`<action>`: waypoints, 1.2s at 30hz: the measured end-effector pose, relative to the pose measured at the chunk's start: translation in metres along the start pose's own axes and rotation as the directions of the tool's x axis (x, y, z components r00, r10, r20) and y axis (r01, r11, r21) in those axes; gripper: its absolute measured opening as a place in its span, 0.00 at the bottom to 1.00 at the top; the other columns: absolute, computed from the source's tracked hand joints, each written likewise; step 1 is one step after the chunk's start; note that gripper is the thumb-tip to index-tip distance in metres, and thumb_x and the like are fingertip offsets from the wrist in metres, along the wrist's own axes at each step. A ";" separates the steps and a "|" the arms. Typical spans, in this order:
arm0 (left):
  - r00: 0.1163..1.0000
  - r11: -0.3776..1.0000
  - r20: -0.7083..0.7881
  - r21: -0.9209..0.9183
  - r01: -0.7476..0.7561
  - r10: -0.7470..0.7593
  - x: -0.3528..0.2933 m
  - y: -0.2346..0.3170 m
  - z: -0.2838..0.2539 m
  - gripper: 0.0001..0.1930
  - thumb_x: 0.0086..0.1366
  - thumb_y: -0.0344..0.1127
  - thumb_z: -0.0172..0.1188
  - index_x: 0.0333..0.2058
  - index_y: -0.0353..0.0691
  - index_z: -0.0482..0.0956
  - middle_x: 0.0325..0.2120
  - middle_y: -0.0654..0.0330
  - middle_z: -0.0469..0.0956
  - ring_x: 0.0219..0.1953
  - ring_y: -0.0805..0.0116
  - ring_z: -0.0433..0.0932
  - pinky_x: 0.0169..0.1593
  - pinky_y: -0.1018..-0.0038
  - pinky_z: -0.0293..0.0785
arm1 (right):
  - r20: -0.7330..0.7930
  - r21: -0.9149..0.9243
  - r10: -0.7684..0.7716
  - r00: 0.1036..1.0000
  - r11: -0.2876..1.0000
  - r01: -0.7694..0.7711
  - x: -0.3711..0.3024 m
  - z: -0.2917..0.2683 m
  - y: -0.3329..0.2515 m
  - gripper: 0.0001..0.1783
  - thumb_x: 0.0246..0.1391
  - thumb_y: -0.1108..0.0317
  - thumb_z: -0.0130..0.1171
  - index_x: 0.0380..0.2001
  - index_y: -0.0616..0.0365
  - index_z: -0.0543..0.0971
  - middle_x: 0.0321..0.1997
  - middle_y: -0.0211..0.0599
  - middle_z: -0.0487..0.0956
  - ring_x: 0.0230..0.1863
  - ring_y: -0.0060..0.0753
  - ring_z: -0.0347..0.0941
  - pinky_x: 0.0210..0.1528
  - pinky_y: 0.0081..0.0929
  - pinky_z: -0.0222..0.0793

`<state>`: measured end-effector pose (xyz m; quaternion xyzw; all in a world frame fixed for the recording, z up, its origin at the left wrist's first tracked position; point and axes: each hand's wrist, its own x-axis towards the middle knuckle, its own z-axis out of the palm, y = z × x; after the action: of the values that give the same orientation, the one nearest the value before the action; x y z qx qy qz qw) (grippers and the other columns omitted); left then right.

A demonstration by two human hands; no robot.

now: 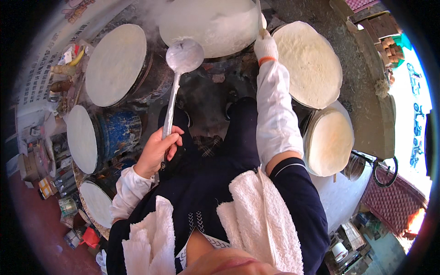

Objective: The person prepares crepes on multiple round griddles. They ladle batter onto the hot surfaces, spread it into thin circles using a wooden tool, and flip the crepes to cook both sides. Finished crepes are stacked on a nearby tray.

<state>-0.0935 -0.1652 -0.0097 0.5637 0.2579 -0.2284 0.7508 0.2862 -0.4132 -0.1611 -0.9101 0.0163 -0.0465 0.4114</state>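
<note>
The left hand [158, 150] has its fingers wrapped around the handle of a metal ladle [174, 91], the bowl appearing at the near-left edge of a large round griddle [231, 57] bearing a pale sheet [211, 27]. The gloved right hand's [266, 46] fingers grip a thin blade [259, 16] by the griddle's right edge.

I see glare [415, 82] washing out the right edge, haze [149, 16] softening the upper left, and black fisheye corners [13, 13].
</note>
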 end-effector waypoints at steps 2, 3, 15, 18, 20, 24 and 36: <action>0.998 0.998 0.053 -0.056 -0.018 0.021 -0.006 0.019 0.009 0.17 0.75 0.37 0.51 0.55 0.33 0.69 0.29 0.65 0.72 0.18 0.84 0.66 0.20 0.86 0.61 | 0.010 0.021 0.059 0.998 0.998 -0.060 0.015 0.005 -0.004 0.23 0.64 0.54 0.50 0.54 0.57 0.78 0.49 0.57 0.81 0.54 0.57 0.77 0.55 0.42 0.71; 0.999 0.996 0.037 -0.089 -0.032 0.035 -0.014 0.026 0.011 0.18 0.75 0.38 0.50 0.57 0.32 0.67 0.29 0.66 0.71 0.18 0.85 0.65 0.19 0.87 0.61 | 0.060 0.193 0.059 0.996 0.979 -0.070 0.003 0.020 -0.015 0.24 0.64 0.52 0.49 0.53 0.57 0.79 0.49 0.57 0.81 0.55 0.56 0.76 0.56 0.42 0.71; 0.989 0.952 0.003 -0.271 -0.144 0.150 0.004 0.034 -0.001 0.19 0.75 0.33 0.45 0.61 0.34 0.64 0.30 0.63 0.70 0.20 0.83 0.66 0.21 0.84 0.61 | 0.087 0.276 -0.028 0.996 0.961 0.003 -0.084 -0.025 -0.013 0.24 0.64 0.60 0.50 0.62 0.50 0.73 0.58 0.47 0.78 0.60 0.47 0.74 0.63 0.34 0.66; 0.986 0.947 0.007 -0.278 -0.159 0.168 0.016 0.031 -0.007 0.19 0.75 0.33 0.47 0.61 0.32 0.65 0.30 0.63 0.71 0.20 0.83 0.65 0.21 0.84 0.60 | 0.152 0.395 0.039 0.988 0.913 -0.097 -0.108 -0.001 0.006 0.25 0.62 0.63 0.54 0.63 0.49 0.73 0.59 0.47 0.78 0.61 0.44 0.75 0.62 0.31 0.66; 0.986 0.945 -0.001 -0.285 -0.160 0.167 0.027 0.036 -0.011 0.19 0.74 0.33 0.47 0.61 0.33 0.66 0.30 0.63 0.71 0.20 0.82 0.64 0.22 0.84 0.59 | 0.153 0.360 0.017 0.988 0.930 -0.072 -0.122 0.020 -0.014 0.26 0.61 0.61 0.55 0.63 0.46 0.73 0.57 0.48 0.79 0.60 0.46 0.75 0.62 0.32 0.67; 0.978 0.963 -0.101 -0.181 -0.199 0.183 0.054 0.056 -0.016 0.19 0.74 0.33 0.47 0.61 0.33 0.67 0.30 0.66 0.71 0.19 0.83 0.64 0.21 0.84 0.59 | 0.338 -0.038 0.011 0.941 0.999 0.003 -0.100 0.003 -0.065 0.25 0.64 0.54 0.53 0.63 0.42 0.73 0.52 0.52 0.81 0.53 0.53 0.78 0.56 0.39 0.72; 0.942 0.948 -0.105 0.024 -0.317 0.317 0.175 0.129 -0.028 0.15 0.74 0.35 0.50 0.54 0.35 0.71 0.30 0.65 0.73 0.22 0.82 0.66 0.22 0.83 0.62 | 0.312 0.261 -0.214 0.926 0.956 0.133 -0.108 -0.043 -0.002 0.25 0.62 0.64 0.53 0.62 0.56 0.72 0.58 0.49 0.79 0.60 0.43 0.75 0.61 0.31 0.67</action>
<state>0.1182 -0.1135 -0.0355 0.6118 0.2032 -0.0748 0.7608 0.1740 -0.4366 -0.1388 -0.8472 -0.1409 0.0718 0.5071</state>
